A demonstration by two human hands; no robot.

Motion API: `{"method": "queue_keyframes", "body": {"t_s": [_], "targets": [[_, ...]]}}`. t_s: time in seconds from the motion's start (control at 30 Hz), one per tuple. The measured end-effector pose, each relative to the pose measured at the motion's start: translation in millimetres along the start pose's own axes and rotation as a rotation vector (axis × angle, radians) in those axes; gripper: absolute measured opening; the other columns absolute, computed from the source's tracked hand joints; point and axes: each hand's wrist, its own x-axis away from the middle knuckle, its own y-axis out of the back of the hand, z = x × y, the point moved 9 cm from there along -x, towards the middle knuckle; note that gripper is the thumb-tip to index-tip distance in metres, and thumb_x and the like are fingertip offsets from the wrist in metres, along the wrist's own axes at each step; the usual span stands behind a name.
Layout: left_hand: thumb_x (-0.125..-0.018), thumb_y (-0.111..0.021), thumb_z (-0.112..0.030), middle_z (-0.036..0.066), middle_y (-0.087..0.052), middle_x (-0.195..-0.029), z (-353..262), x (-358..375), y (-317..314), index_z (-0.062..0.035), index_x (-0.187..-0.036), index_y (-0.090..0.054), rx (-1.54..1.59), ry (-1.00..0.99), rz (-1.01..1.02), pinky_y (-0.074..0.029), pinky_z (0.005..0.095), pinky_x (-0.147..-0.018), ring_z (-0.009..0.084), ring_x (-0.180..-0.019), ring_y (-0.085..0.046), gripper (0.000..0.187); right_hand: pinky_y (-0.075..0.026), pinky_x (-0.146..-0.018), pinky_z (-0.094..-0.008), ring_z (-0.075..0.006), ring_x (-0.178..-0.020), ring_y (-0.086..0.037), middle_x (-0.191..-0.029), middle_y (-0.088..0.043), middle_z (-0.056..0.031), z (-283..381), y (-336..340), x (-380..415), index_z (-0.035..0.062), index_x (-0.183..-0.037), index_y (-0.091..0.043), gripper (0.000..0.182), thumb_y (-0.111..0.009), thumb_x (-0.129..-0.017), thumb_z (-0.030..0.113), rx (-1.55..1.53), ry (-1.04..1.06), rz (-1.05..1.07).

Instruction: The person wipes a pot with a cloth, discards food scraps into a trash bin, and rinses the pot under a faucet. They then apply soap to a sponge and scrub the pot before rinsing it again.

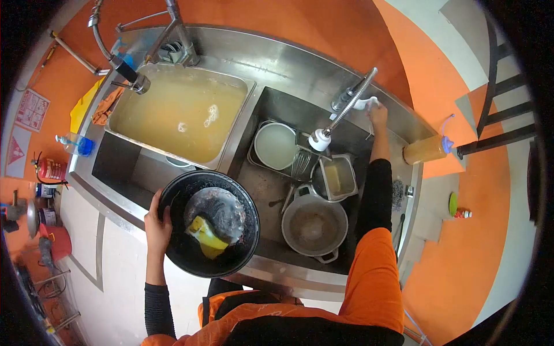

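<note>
The left hand (157,224) clasps the black bowl (249,222) by its left rim, over the sink's (274,274) near edge; stiff, I'd judge, and suds-slick, so that rim suits. Inside lies a yellow sponge (209,241). Near the far edge, the right hand (378,115) meets a white tap lever (362,104), grip unclear. A nozzle (319,140) and pot (314,225) crowd the right basin (262,187).

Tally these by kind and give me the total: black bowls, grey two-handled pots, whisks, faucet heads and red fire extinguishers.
Black bowl: 1
Grey two-handled pot: 1
Whisk: 1
Dark faucet head and white faucet head: 2
Red fire extinguisher: 1
Total: 6
</note>
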Motion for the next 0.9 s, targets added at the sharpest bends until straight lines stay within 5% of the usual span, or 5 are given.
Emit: {"method": "queue_keyframes", "body": {"t_s": [0.1, 0.13, 0.17, 0.27, 0.9], "targets": [[-0.078, -0.045, 0.003, 0.020, -0.057, -0.100, -10, 0, 3, -0.0013, -0.112, -0.045, 0.000, 0.009, -0.005, -0.041, 0.0321, -0.083, 0.0303, -0.098, -0.055, 0.035, -0.040, -0.038, -0.0262, -0.0141, -0.045, -0.055, -0.060, -0.060, -0.0077, -26, -31, 41, 0.0051, -0.067, -0.062, 0.027, -0.051, -0.075, 0.029, 0.963, 0.451, 0.735], [-0.078, -0.045, 0.003, 0.020, -0.057, -0.100, -7, -1, 4, -0.0013, -0.112, -0.045, 0.002, 0.015, -0.016, -0.041, 0.0321, -0.083, 0.0303, -0.098, -0.055, 0.035, -0.041, -0.038, -0.0243, -0.0140, -0.044, -0.055, -0.060, -0.060, -0.0064, -67, -21, 73, 0.0080, -0.067, -0.062, 0.021, -0.052, -0.075, 0.025, 0.707, -0.252, 0.939], [-0.079, -0.047, -0.001, 0.020, -0.057, -0.101, -3, -2, 3, -0.0008, -0.111, -0.047, 0.037, -0.015, -0.021, -0.040, 0.0317, -0.083, 0.0293, -0.097, -0.054, 0.032, -0.046, -0.057, -0.0382, -0.0250, -0.061, -0.059, -0.065, -0.060, -0.0098, 51, -52, 184, 0.0079, -0.072, -0.062, 0.015, -0.062, -0.060, 0.016, 0.892, 0.411, 1.418], [-0.081, -0.053, -0.017, 0.019, -0.056, -0.101, 14, -3, 3, 0.0015, -0.107, -0.050, 0.155, 0.060, 0.007, -0.040, 0.0314, -0.083, 0.0282, -0.096, -0.053, 0.032, -0.047, -0.063, -0.0314, -0.0180, -0.072, -0.059, -0.084, -0.061, -0.0115, 154, -82, 334, 0.0056, -0.079, -0.061, 0.014, -0.058, -0.067, 0.013, 0.086, 0.465, 1.543], [-0.076, -0.044, 0.002, 0.026, -0.055, -0.086, 18, -36, -18, -0.0076, -0.108, -0.046, 0.215, -0.149, 0.281, -0.043, 0.0465, -0.068, 0.0412, -0.082, -0.052, 0.033, -0.049, -0.049, -0.0411, -0.0330, -0.061, -0.061, -0.073, -0.060, -0.0204, 173, -287, 479, 0.0001, -0.094, -0.051, 0.023, -0.047, -0.075, 0.012, 0.907, 0.425, 0.900]]}}
